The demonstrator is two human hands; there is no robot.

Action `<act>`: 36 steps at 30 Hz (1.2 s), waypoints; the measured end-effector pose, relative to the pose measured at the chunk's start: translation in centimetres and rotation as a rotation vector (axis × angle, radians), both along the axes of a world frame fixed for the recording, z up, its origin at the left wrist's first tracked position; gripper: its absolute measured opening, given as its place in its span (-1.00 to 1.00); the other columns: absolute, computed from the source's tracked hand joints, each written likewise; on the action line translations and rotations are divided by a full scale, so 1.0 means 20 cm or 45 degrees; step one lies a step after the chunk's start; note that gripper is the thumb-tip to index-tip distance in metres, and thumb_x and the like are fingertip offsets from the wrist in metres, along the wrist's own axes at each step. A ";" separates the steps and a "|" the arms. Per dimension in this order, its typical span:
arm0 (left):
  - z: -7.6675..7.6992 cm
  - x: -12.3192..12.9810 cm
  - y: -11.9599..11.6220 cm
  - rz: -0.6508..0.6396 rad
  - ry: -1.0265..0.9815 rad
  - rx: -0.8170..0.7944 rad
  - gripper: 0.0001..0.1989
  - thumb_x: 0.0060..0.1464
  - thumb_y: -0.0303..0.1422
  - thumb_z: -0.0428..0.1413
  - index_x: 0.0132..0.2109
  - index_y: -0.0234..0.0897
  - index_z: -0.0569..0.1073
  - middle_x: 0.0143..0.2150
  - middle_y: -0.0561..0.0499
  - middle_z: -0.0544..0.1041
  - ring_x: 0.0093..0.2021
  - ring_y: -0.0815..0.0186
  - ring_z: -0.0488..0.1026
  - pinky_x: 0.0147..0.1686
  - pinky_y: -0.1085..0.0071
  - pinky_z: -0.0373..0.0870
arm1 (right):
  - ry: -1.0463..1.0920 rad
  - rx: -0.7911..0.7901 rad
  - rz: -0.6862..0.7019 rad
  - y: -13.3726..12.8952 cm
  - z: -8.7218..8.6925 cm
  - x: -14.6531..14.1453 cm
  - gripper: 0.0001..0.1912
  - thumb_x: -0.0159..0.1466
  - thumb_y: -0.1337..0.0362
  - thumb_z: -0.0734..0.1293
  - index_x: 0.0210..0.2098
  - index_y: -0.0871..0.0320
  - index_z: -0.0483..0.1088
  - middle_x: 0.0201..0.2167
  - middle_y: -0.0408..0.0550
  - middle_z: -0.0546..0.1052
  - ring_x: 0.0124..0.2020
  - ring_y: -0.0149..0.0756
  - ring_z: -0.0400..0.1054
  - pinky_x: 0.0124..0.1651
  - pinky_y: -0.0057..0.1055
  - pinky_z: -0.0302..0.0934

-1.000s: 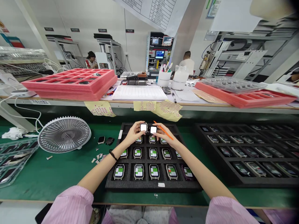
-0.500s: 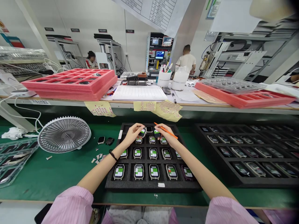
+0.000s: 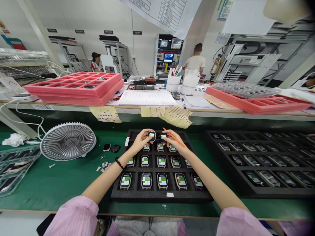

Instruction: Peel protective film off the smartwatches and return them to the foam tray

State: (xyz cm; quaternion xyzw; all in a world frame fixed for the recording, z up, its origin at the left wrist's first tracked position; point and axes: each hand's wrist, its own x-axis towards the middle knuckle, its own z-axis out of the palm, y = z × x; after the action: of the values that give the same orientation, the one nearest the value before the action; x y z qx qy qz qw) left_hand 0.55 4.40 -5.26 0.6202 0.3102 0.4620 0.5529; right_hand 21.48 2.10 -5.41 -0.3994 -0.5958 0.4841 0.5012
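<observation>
My left hand is closed on a smartwatch case with a lit green and white screen, thumb at its lower edge. Beside it, my right hand grips a second lit smartwatch case, and an orange stick-like tool lies between its fingers, slanting down to the right. Both hands are over the far rows of a black foam tray. In its pockets sit several strapless watch cases, such as one near the front, most with green and white screens. One front watch shows some red.
A second black foam tray of dark-screened watches lies to the right. On the left are a grey fan, two loose watch cases and small paper bits. Pink foam trays rest on the shelf above; two people are in the background.
Both watches have turned so their lit screens face me more. The right-hand watch has risen slightly, and the orange tool has shifted a little left with my right hand.
</observation>
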 end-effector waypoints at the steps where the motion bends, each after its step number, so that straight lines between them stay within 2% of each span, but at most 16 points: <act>1: 0.00 0.00 0.00 0.002 0.003 -0.001 -0.59 0.00 -0.18 0.19 -0.05 -0.29 0.36 -0.19 -0.06 0.52 -0.47 0.38 0.49 -0.69 0.59 0.27 | -0.009 -0.006 -0.008 0.00 0.00 0.00 -0.72 0.14 0.14 0.40 -0.17 0.05 0.38 -0.32 -0.12 0.46 -0.55 -0.40 0.41 -0.56 -0.49 0.23; 4: 0.01 0.00 0.01 0.037 0.025 -0.015 -0.62 0.04 -0.13 0.14 -0.10 -0.31 0.39 -0.29 -0.03 0.52 -0.54 0.38 0.47 -0.72 0.57 0.25 | -0.028 -0.037 -0.039 0.01 0.00 0.00 -0.74 0.18 0.07 0.36 -0.21 0.06 0.41 -0.33 -0.10 0.47 -0.58 -0.39 0.40 -0.58 -0.46 0.21; 8: 0.01 0.00 0.01 0.110 0.061 -0.014 -0.68 0.06 -0.14 0.11 -0.18 -0.31 0.43 -0.42 0.02 0.50 -0.63 0.41 0.42 -0.75 0.57 0.19 | -0.037 -0.067 -0.066 0.02 -0.02 0.00 -0.74 0.19 0.04 0.34 -0.24 0.07 0.42 -0.52 -0.16 0.41 -0.61 -0.35 0.39 -0.59 -0.45 0.20; 10: 0.00 -0.01 0.01 0.100 0.075 -0.010 -0.70 0.07 -0.16 0.10 -0.17 -0.31 0.43 -0.43 0.02 0.50 -0.62 0.41 0.42 -0.74 0.57 0.18 | -0.050 -0.065 -0.053 0.02 -0.03 0.01 -0.75 0.20 0.06 0.33 -0.23 0.07 0.42 -0.49 -0.15 0.41 -0.59 -0.35 0.40 -0.59 -0.46 0.20; 16: -0.01 -0.01 0.01 0.021 0.060 0.000 -0.64 0.07 -0.26 0.11 0.01 -0.29 0.36 -0.17 -0.10 0.52 -0.42 0.32 0.52 -0.65 0.56 0.29 | -0.044 -0.036 0.065 0.01 -0.01 0.00 -0.70 0.18 0.09 0.35 -0.13 0.03 0.35 -0.23 -0.07 0.41 -0.45 -0.36 0.43 -0.56 -0.48 0.26; 19: -0.02 0.00 0.01 0.001 0.041 0.009 -0.54 0.03 -0.30 0.14 0.09 -0.27 0.30 -0.04 -0.15 0.48 -0.31 0.28 0.52 -0.63 0.57 0.31 | -0.040 -0.015 0.104 0.00 0.00 0.00 -0.62 0.14 0.12 0.39 -0.07 0.02 0.31 -0.17 -0.05 0.41 -0.41 -0.34 0.43 -0.53 -0.47 0.27; 22: -0.03 0.00 0.01 0.001 0.038 0.025 -0.50 0.01 -0.31 0.18 0.11 -0.26 0.28 -0.01 -0.17 0.46 -0.28 0.27 0.52 -0.63 0.58 0.31 | -0.036 -0.009 0.110 0.00 0.00 0.00 -0.54 0.08 0.18 0.43 -0.05 0.03 0.28 -0.18 -0.04 0.42 -0.42 -0.33 0.43 -0.52 -0.46 0.25; 25: -0.02 0.00 0.01 0.020 0.053 0.016 -0.54 0.01 -0.28 0.18 0.06 -0.28 0.32 -0.08 -0.15 0.50 -0.34 0.29 0.53 -0.64 0.58 0.30 | -0.041 -0.022 0.072 0.00 0.00 0.00 -0.58 0.08 0.18 0.43 -0.08 0.05 0.31 -0.24 -0.06 0.44 -0.49 -0.37 0.41 -0.52 -0.45 0.25; 31: 0.00 0.00 0.01 0.115 0.082 0.007 -0.66 0.02 -0.17 0.15 -0.13 -0.33 0.41 -0.36 -0.02 0.53 -0.55 0.39 0.45 -0.69 0.57 0.25 | -0.064 -0.059 -0.063 0.00 0.01 0.00 -0.72 0.14 0.09 0.37 -0.21 0.09 0.40 -0.39 -0.12 0.43 -0.57 -0.38 0.40 -0.56 -0.46 0.21; 36: 0.01 0.00 0.00 0.162 0.130 0.019 -0.68 -0.02 -0.13 0.18 -0.26 -0.31 0.42 -0.48 0.04 0.47 -0.55 0.41 0.37 -0.67 0.56 0.26 | -0.068 -0.115 -0.143 0.00 0.02 -0.01 -0.74 0.12 0.05 0.39 -0.32 0.09 0.41 -0.43 -0.16 0.39 -0.64 -0.43 0.33 -0.59 -0.46 0.17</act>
State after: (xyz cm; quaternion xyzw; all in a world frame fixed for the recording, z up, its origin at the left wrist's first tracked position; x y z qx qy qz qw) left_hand 0.50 4.42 -5.11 0.6262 0.3734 0.4660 0.5013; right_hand 21.37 2.02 -4.92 -0.4671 -0.5632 0.4708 0.4929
